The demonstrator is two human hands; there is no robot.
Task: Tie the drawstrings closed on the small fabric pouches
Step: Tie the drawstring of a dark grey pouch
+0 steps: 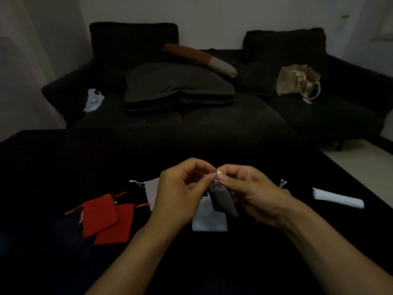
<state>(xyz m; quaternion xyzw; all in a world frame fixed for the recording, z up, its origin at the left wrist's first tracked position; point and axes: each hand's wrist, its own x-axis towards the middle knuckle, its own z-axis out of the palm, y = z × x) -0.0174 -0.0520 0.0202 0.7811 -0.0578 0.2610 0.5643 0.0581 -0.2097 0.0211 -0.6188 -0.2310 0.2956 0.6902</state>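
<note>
The room is dim, with pale walls and a wide dark fabric sofa (pixel 212 116) at the back. In front of it lies a flat black desk (pixel 63 162) with a soft, matte, cloth-like surface. No brand, label or writing can be read anywhere.

Above the middle of the desk, both bare hands hold up a small dark grey fabric pouch (pixel 223 199). It looks like soft velvet, and it hangs down in a narrow sack shape with its mouth gathered. The left hand (pixel 180 192) and the right hand (pixel 251 188) meet at the top of this grey pouch. The grip of each hand is pinched together on the thin white drawstring (pixel 218 173), which makes a small tangle or knot between the fingertips.

Directly under the grey pouch a pale grey rectangular fabric pouch (pixel 209 220) lies flat on the desk. Left of the grey pouch, partly behind the left hand, is another light grey flat pouch (pixel 152 188) with a loose white cord. Further left of it two red rectangular cloth pouches (pixel 106 220) overlap, their orange-red strings spread out. Right of the grey pouch, well apart, lies a white folded oblong piece (pixel 338 200); I cannot tell its material.

On the sofa are a flat grey cushion (pixel 176 84), a beige fabric tote bag (pixel 297 81) and a thin white plastic bag (pixel 93 100).
</note>
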